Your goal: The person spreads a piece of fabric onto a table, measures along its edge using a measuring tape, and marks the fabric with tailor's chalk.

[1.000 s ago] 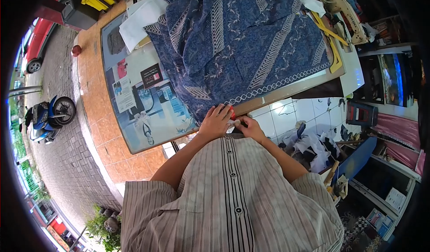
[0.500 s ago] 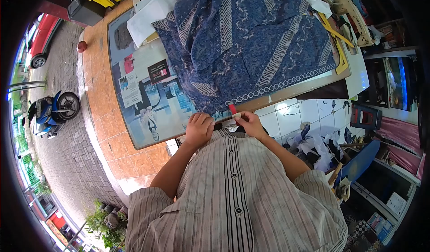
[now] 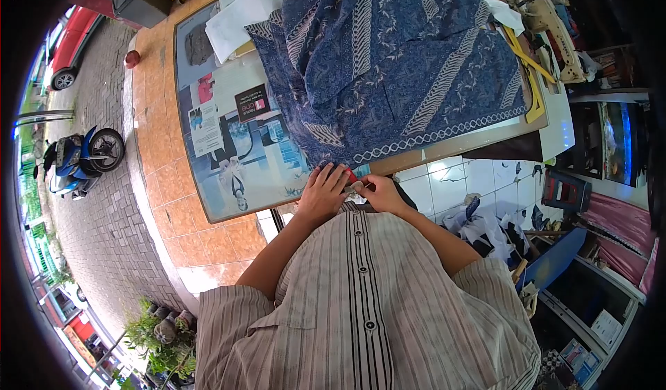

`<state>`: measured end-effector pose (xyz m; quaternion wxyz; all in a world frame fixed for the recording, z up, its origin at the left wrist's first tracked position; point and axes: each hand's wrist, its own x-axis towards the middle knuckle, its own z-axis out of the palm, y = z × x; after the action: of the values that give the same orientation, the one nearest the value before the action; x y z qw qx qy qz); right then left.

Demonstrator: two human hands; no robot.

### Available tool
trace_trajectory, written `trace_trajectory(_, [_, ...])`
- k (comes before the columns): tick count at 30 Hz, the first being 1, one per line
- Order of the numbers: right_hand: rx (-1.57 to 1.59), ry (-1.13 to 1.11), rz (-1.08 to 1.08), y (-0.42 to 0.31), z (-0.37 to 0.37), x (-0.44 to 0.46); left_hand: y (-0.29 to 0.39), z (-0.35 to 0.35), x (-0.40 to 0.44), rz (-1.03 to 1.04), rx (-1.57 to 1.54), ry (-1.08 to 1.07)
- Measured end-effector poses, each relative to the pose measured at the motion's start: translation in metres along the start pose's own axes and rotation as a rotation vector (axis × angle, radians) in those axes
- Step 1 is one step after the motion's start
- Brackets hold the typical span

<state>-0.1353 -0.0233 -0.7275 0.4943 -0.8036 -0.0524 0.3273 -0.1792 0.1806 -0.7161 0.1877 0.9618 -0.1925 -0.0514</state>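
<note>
Blue patterned cloth (image 3: 395, 64) with pale diagonal bands lies spread and partly bunched over the glass-topped table (image 3: 267, 189). At the cloth's lower left corner, by the table's near edge, is a small red item (image 3: 352, 176). My left hand (image 3: 325, 192) touches it, fingers bent over its left side. My right hand (image 3: 380, 193) pinches something small and pale close to the red item, right beside my left fingertips. What lies beneath the left fingers is hidden.
White cloth or paper (image 3: 244, 21) lies at the table's back left. Yellow rulers (image 3: 533, 64) and a sewing machine (image 3: 556, 37) are at the right. White scraps (image 3: 485, 227) lie on the tiled floor. A motorcycle (image 3: 83, 157) stands outside at left.
Half a second ago my left hand was apart from the red item, on the table edge; it has moved right and back onto it. The view has shifted slightly.
</note>
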Motion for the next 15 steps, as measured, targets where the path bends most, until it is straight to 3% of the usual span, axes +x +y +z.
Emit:
trace_trajectory(6, [0.15, -0.057, -0.024, -0.002, 0.003, 0.0, -0.003, 0.002, 0.005, 0.065, -0.016, 0.138])
trace_trajectory(8, [0.193, -0.223, -0.094, -0.005, -0.003, -0.001, -0.006, -0.003, 0.007, 0.103, -0.042, 0.191])
trace_trajectory(12, [0.382, -0.345, -0.131, -0.019, -0.029, -0.011, -0.012, -0.042, 0.03, 0.111, -0.029, 0.421])
trace_trajectory(15, [0.596, -0.395, -0.14, -0.015, -0.049, -0.023, -0.057, -0.086, 0.047, 0.078, 0.059, 0.553])
